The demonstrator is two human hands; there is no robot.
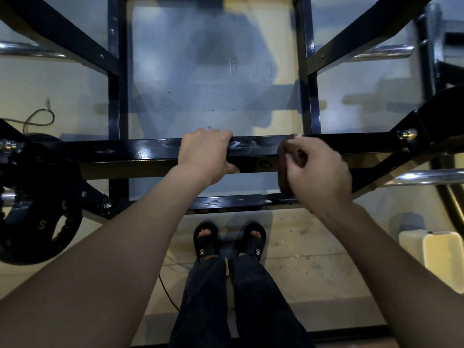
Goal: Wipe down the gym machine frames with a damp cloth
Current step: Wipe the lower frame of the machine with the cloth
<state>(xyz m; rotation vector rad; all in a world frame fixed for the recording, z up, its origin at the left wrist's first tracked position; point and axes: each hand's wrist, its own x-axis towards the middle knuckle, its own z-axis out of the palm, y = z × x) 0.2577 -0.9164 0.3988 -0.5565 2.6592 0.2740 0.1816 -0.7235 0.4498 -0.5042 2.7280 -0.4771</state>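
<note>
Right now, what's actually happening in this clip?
A person stands at a black gym machine frame, looking down over its horizontal crossbar. The left hand grips the crossbar, fingers over the top and thumb underneath. The right hand holds a dark cloth bunched against the same bar, further right. Shiny streaks show on the bar between the hands. A black weight plate hangs at the left, and the person's sandalled feet are below.

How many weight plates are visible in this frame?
1: a black weight plate marked "5", low at the left edge beside the frame. Others may lie out of view.
</note>
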